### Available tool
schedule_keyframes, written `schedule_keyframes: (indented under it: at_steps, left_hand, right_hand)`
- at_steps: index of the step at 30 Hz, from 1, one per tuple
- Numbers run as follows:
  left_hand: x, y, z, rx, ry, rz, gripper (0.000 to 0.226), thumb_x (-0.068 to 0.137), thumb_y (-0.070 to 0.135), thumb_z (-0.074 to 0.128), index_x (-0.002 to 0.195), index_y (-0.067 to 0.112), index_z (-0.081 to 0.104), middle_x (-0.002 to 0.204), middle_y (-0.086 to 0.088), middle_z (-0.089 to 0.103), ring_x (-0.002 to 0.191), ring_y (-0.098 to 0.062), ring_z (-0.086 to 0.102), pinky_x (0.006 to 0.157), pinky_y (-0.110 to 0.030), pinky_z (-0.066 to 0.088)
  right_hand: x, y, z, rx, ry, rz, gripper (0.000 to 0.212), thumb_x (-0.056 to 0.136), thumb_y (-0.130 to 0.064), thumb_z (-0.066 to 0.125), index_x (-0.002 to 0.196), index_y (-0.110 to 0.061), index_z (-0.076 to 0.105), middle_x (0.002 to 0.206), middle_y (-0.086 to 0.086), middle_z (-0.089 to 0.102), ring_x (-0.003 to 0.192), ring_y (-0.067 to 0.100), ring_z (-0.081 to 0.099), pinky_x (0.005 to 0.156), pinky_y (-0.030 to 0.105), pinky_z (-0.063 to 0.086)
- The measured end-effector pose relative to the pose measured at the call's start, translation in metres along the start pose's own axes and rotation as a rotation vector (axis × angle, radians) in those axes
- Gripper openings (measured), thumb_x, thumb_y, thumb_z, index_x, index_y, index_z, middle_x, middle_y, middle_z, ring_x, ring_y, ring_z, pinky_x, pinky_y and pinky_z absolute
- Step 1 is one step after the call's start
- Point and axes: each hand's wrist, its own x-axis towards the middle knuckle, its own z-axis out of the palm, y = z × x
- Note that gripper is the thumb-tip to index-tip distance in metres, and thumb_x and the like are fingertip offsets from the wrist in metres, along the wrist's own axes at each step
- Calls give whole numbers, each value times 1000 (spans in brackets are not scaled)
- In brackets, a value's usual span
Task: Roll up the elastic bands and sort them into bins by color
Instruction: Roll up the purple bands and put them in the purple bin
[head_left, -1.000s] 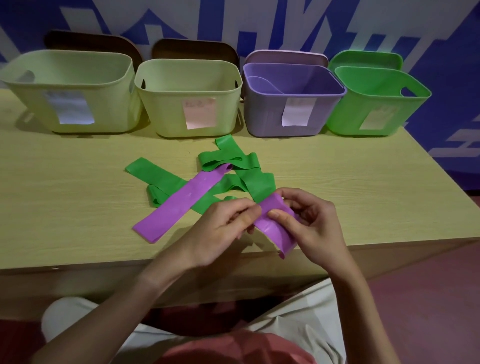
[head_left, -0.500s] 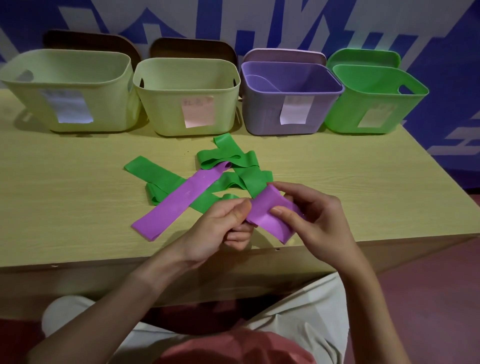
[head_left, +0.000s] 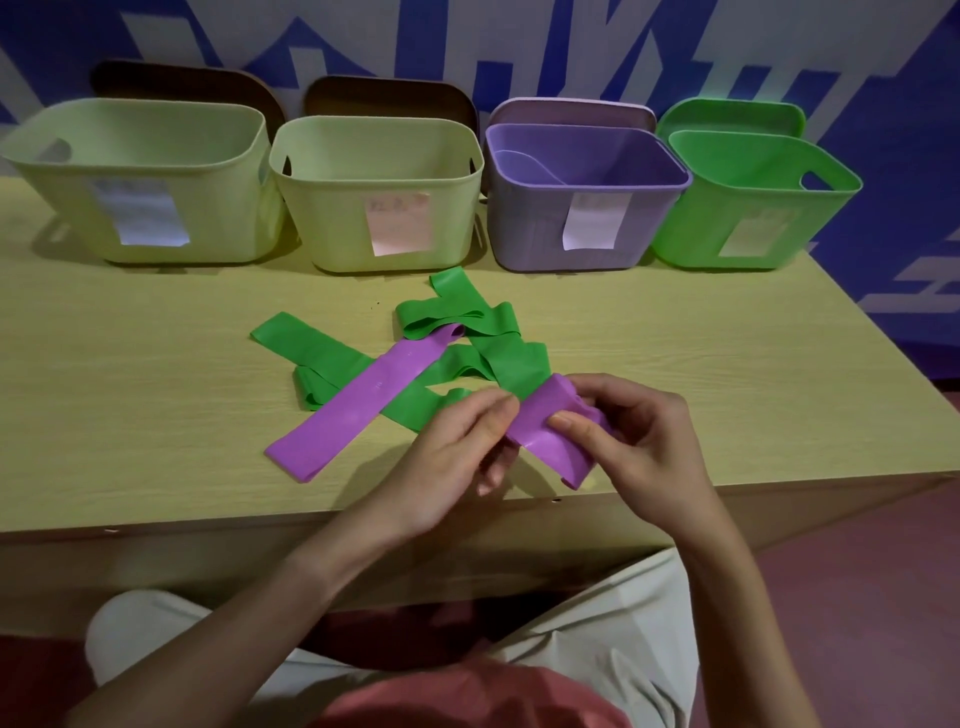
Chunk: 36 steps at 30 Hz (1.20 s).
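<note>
Both of my hands hold one purple elastic band (head_left: 545, 431) just above the table's front edge. My left hand (head_left: 457, 457) pinches its left side between thumb and fingers. My right hand (head_left: 639, 441) curls round its right end, thumb on top, where the band bunches up. A second purple band (head_left: 363, 405) lies flat and diagonal on the table, crossing a tangle of green bands (head_left: 483, 338). At the back stand a purple bin (head_left: 582, 234) and a green bin (head_left: 748, 223).
Two pale yellow-green bins (head_left: 130, 192) (head_left: 374, 202) stand at the back left, each with a paper label. Lids lean behind all the bins. The wooden table (head_left: 130, 405) ends close in front of my lap, and its right edge drops off beyond the green bin.
My hands have shifted a little on the held purple band. Its right end is now more bunched in my right hand, and the free lower end hangs lower over the table edge.
</note>
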Motion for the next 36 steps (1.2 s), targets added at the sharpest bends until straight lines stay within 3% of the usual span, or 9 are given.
schedule_keyframes:
  at_steps: [3, 7, 10, 14, 21, 25, 28, 32, 36]
  left_hand:
    - [-3, -2, -1, 232, 110, 163, 38, 94, 39, 51, 106, 5, 62, 77, -10, 57, 61, -15, 56, 51, -29, 45]
    - [-3, 0, -2, 331, 139, 235, 32, 90, 31, 57, 107, 6, 66, 88, -5, 59, 65, -6, 55, 57, -18, 46]
    - [-2, 1, -3, 293, 151, 231, 31, 91, 29, 55, 103, 4, 67, 74, -3, 57, 58, -3, 51, 54, -15, 41]
    - [-2, 0, -6, 129, 143, 178, 35, 90, 31, 54, 99, -1, 66, 58, 4, 51, 54, -4, 48, 50, -17, 39]
    - [-2, 2, -7, -91, -79, 116, 33, 94, 24, 50, 76, -3, 54, 54, 6, 46, 50, -8, 41, 51, -20, 34]
    - [-3, 4, -10, -248, -268, 50, 39, 90, 40, 58, 81, 1, 53, 63, 4, 52, 50, -5, 40, 52, -18, 37]
    - [-3, 4, -11, -288, -308, -47, 33, 95, 33, 49, 82, 3, 49, 65, 1, 51, 50, -6, 40, 53, -21, 35]
    - [-1, 5, -10, -67, -254, -68, 29, 93, 27, 35, 82, 5, 51, 62, 5, 55, 52, -7, 44, 52, -20, 33]
    - [1, 0, -5, 139, -56, 55, 32, 94, 35, 42, 83, 10, 59, 63, 10, 57, 55, -7, 48, 51, -21, 37]
  right_hand:
    - [-1, 1, 3, -7, 40, 1, 25, 77, -34, 70, 100, -27, 69, 92, -6, 74, 84, 7, 68, 75, 22, 53]
    - [-1, 1, 8, -48, 74, -18, 26, 78, -36, 69, 101, -24, 69, 89, -2, 73, 80, 13, 68, 71, 29, 55]
    - [0, 0, 10, -17, 70, -38, 29, 77, -37, 73, 103, -23, 69, 89, 9, 72, 80, 27, 67, 71, 40, 55]
    - [-1, -3, 2, 19, 2, -25, 26, 81, -24, 74, 107, -24, 69, 99, -4, 74, 91, 12, 69, 76, 27, 56]
    - [3, -4, -6, -41, -40, -63, 38, 81, -18, 71, 118, -22, 64, 71, -7, 60, 65, 7, 54, 63, 21, 46]
    - [2, -6, -6, -15, -102, -42, 34, 82, -20, 73, 116, -23, 68, 80, 3, 67, 74, 6, 57, 69, 19, 46]
    - [2, -8, -4, 7, -118, -17, 32, 78, -35, 74, 108, -27, 70, 96, 3, 73, 86, 8, 64, 77, 22, 51]
    - [0, -4, -4, -18, -87, -3, 36, 77, -52, 71, 103, -26, 72, 91, 6, 72, 82, 20, 66, 71, 31, 53]
    - [-1, 2, -5, -32, -11, 5, 33, 76, -48, 74, 103, -30, 70, 86, 13, 68, 79, 29, 64, 69, 38, 53]
